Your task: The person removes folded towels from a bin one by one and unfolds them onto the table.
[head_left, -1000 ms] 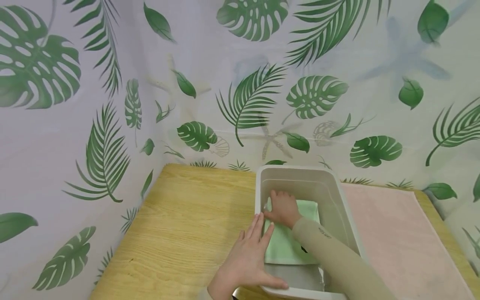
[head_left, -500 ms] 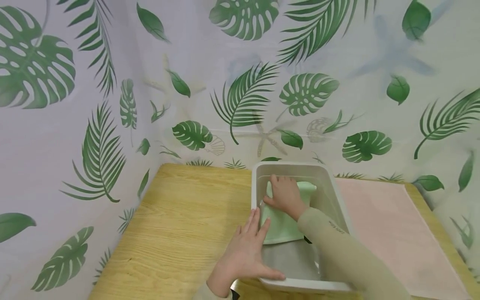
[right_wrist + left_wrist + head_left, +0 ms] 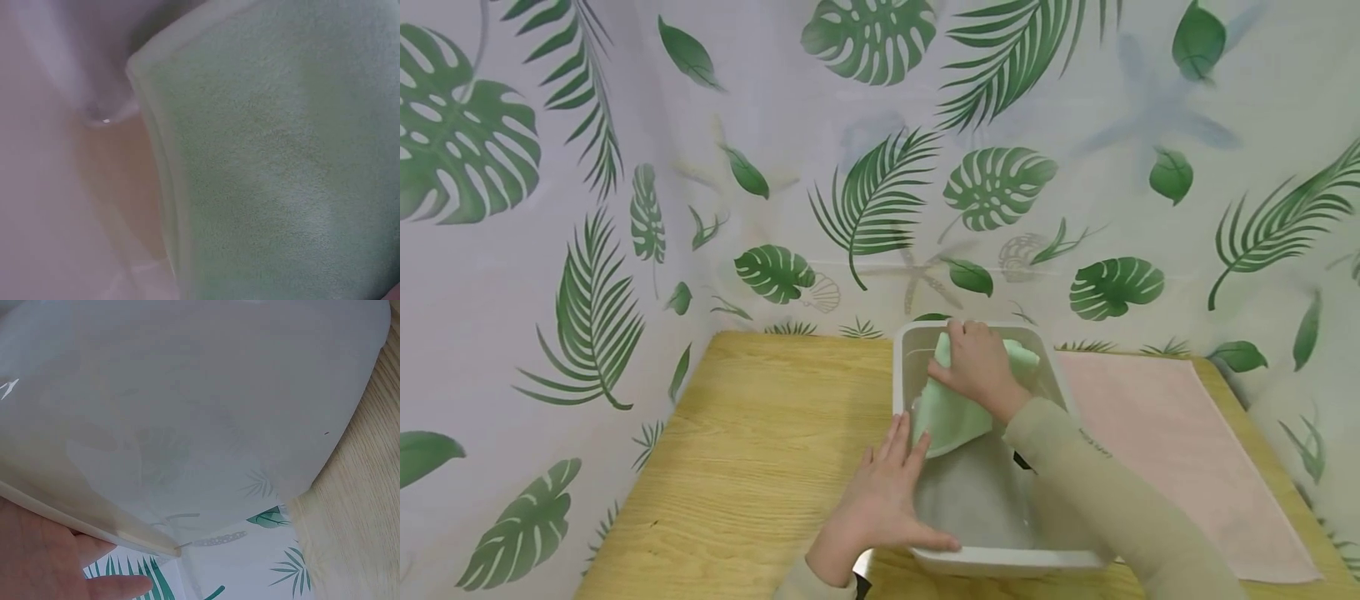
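A light green towel (image 3: 953, 410) hangs in my right hand (image 3: 981, 367), which grips its upper part over the far end of a pale grey plastic bin (image 3: 1000, 560). Its lower edge slants above the bin floor. Soft pile and a bound edge show on the towel (image 3: 262, 150) in the right wrist view. My left hand (image 3: 876, 500) rests along the bin's left rim with straight, spread fingers, its thumb reaching to the near rim. In the left wrist view those fingers (image 3: 122, 587) lie beside the rim, next to the smooth bin wall (image 3: 206, 412).
A pink towel (image 3: 1157, 450) lies flat on the wooden table (image 3: 775, 450), to the right of the bin. A white cloth backdrop (image 3: 790, 200) with green leaf prints stands behind the table and along its left side.
My right hand has lifted the green towel up and toward the bin's far end, so the towel now hangs and more bin floor shows. My left hand stays at the rim.
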`<state>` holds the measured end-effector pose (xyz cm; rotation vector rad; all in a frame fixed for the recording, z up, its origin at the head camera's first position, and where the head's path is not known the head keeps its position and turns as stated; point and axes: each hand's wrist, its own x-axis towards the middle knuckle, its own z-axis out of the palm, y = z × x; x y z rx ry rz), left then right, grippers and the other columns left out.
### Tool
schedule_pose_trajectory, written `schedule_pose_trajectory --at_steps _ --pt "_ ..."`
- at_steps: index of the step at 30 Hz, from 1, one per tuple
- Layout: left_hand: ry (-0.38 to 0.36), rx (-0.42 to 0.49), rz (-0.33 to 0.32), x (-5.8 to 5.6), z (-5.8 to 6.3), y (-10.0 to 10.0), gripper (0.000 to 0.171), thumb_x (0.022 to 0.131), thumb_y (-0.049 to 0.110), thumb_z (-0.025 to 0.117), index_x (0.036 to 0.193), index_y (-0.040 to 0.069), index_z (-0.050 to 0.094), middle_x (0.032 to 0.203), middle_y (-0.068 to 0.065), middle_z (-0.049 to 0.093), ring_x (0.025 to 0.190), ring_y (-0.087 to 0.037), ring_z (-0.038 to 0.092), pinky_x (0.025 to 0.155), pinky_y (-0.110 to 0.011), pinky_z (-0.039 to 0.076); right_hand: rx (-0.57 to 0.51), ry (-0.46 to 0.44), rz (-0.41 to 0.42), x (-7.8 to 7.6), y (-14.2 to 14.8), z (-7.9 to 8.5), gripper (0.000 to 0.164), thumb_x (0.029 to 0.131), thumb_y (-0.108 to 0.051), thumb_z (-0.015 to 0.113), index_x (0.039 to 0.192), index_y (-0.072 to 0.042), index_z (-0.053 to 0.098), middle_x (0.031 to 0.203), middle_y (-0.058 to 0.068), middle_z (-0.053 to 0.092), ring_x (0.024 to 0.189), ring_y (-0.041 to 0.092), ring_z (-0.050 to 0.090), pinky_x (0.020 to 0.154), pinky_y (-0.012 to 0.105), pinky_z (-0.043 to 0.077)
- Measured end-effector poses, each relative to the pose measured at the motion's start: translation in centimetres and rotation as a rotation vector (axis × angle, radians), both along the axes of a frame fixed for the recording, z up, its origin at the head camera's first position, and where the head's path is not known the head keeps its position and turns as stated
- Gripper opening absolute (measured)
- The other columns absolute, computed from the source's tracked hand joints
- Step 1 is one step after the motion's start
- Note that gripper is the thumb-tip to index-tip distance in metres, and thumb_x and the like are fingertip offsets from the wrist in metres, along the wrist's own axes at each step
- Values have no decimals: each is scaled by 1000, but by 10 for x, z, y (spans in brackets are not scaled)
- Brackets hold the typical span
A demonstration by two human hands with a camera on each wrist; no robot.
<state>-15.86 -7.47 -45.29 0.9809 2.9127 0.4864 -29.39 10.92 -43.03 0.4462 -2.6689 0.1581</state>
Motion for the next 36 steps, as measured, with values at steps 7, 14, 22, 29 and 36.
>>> schedule_pose_trajectory --at_steps 7,14,22,29,36 --pt "5 1 0 0 -1 -1 119 54 84 46 142 10 17 146 -14 -8 132 -24 -8 94 -56 26 -36 30 -18 0 2 28 45 68 -40 58 84 1 49 71 16 51 62 33 51 52 44 42" --pt "-8 -12 0 0 0 0 121 53 85 44 141 7 18 146 -13 -10 132 -24 -8 95 -55 25 -105 95 29 4 4 58 44 67 -36 57 87 2 47 66 12 47 56 28 46 46 39 38" --pt "3 -26 6 -1 0 1 123 52 86 43 142 7 15 146 -17 -6 132 -26 -7 97 -55 23 -152 228 102 12 7 89 38 67 -34 56 79 0 44 62 10 42 51 26 42 44 38 37" --pt "2 -47 15 0 1 3 123 51 87 42 142 9 15 146 -18 -3 132 -25 -7 98 -53 20 -163 280 78 19 24 113 39 68 -32 57 79 2 42 63 11 42 56 29 42 48 39 37" --pt "-15 -60 25 1 2 3 124 50 88 40 142 10 15 145 -18 -2 132 -26 -6 99 -53 18 -230 297 39 32 43 137 36 70 -29 57 82 2 44 68 13 45 58 30 43 51 41 37"
